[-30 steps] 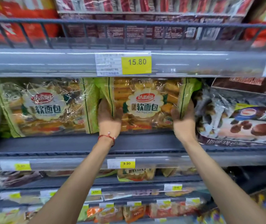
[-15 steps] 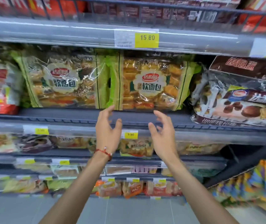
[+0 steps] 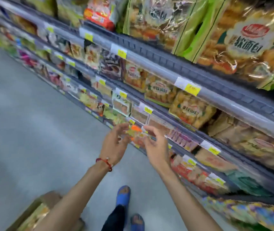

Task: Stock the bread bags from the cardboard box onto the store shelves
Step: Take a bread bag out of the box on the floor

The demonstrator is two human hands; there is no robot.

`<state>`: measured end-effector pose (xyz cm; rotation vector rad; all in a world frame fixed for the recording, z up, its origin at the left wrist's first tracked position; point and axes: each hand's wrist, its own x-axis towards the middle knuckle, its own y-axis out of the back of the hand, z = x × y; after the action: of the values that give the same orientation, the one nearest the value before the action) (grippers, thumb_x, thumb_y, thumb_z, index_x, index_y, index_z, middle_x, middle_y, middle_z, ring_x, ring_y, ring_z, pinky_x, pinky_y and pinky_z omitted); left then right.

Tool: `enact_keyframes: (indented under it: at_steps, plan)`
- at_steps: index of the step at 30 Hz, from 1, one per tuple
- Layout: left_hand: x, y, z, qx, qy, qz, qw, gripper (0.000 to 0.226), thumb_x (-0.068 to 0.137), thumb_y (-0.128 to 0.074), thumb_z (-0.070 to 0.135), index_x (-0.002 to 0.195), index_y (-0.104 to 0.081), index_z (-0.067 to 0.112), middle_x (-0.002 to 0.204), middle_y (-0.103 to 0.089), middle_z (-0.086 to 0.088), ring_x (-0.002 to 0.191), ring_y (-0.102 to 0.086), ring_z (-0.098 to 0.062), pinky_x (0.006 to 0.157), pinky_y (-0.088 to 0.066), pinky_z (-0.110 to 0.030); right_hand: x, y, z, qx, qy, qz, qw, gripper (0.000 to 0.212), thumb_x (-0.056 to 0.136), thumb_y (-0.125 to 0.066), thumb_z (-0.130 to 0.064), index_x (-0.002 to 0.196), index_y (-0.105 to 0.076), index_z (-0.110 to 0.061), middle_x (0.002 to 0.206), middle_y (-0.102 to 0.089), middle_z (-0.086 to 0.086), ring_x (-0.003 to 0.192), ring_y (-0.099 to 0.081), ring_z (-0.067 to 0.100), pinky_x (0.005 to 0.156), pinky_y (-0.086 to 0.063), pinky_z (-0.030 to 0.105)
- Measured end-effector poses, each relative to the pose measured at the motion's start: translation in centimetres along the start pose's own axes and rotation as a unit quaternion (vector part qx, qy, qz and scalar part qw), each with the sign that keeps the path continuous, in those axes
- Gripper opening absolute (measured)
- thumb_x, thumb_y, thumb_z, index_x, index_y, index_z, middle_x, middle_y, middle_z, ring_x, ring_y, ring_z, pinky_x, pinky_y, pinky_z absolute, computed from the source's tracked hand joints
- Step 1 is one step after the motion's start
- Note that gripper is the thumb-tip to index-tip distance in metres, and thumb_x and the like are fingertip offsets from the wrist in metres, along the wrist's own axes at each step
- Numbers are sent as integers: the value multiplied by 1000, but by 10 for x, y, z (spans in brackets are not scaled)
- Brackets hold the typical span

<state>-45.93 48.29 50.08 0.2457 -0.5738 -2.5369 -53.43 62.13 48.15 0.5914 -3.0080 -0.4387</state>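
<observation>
My left hand and my right hand hang empty in front of me, fingers spread, over the aisle floor beside the lower shelves. A red cord sits on my left wrist. The green-edged bread bag stands upright on the upper shelf at top right, with a second one to its left. The open cardboard box lies on the floor at bottom left, partly hidden by my left forearm, and shows a bread bag inside.
Grey shelves with yellow price tags run diagonally from top left to bottom right, packed with snack and bread packs. My feet in blue sandals stand on the grey floor. A colourful patterned display sits at bottom right.
Both hands let go of the bread bag on the shelf and dropped away from it. My view swung down and left, bringing the floor, my feet and the box into sight.
</observation>
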Motion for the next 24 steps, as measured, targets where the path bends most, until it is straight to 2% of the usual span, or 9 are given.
enact_keyframes:
  at_steps: [2, 4, 6, 10, 14, 17, 20, 22, 24]
  plan:
    - [-41, 17, -23, 5, 51, 10, 999, 37, 84, -57, 20, 120, -62, 19, 114, -67, 5, 102, -64, -10, 88, -56, -41, -28, -24, 9, 0, -21, -49, 999, 35, 93, -63, -7, 112, -66, -36, 124, -68, 2, 115, -66, 22, 92, -53, 18]
    - [-82, 37, -46, 9, 94, 28, 995, 36, 82, -55, 25, 117, -61, 25, 112, -68, 7, 102, -65, -10, 88, -56, -40, -56, -48, 14, -3, -33, -107, 994, 32, 93, -62, 2, 118, -69, -17, 122, -68, 4, 115, -63, 22, 87, -47, 8]
    - [-120, 54, -67, 6, 134, 51, 990, 34, 80, -54, 28, 114, -59, 30, 110, -68, 9, 101, -65, -8, 88, -56, -41, -83, -70, 15, -10, -40, -160, 986, 32, 92, -61, 7, 119, -68, -8, 120, -67, 7, 110, -62, 19, 81, -44, 3]
    - [-186, 86, -107, -2, 193, 107, 975, 29, 90, -59, 14, 118, -61, 24, 111, -68, 8, 102, -64, -9, 90, -55, -37, -140, -116, 13, 1, -56, -240, 969, 29, 94, -60, 4, 118, -69, -10, 117, -70, 4, 107, -64, 15, 76, -44, 2]
    - [-251, 119, -149, 11, 227, 144, 963, 30, 94, -57, 9, 122, -62, 20, 113, -67, 9, 100, -63, -3, 85, -49, -15, -199, -158, 12, -3, -74, -298, 952, 29, 95, -59, 2, 111, -68, -20, 111, -71, -3, 102, -64, 8, 77, -44, 2]
    - [-300, 146, -179, -7, 248, 166, 954, 29, 93, -57, 6, 121, -64, 16, 110, -67, 4, 99, -63, -7, 85, -50, -17, -247, -193, 14, -20, -86, -341, 936, 29, 96, -59, -1, 110, -66, -25, 110, -69, -7, 103, -63, 6, 79, -43, 2]
    - [-348, 175, -211, -4, 272, 172, 947, 30, 93, -57, 5, 121, -64, 14, 109, -66, 3, 93, -59, 0, 75, -43, -3, -296, -227, 21, -42, -97, -363, 926, 29, 96, -59, 0, 113, -67, -23, 110, -70, -5, 101, -64, 8, 81, -45, 4]
    - [-379, 194, -234, -6, 287, 174, 942, 28, 93, -58, 5, 119, -64, 16, 107, -67, 5, 91, -58, 5, 77, -46, -5, -327, -249, 26, -49, -117, -372, 919, 30, 96, -58, 1, 116, -68, -20, 111, -71, -4, 102, -65, 7, 82, -45, 4]
    - [-406, 215, -259, -4, 300, 172, 938, 28, 94, -58, 8, 120, -64, 17, 110, -68, 5, 95, -62, -1, 87, -52, -19, -354, -271, 31, -50, -138, -376, 915, 30, 97, -58, 1, 117, -68, -19, 115, -72, -1, 103, -65, 4, 83, -44, 3]
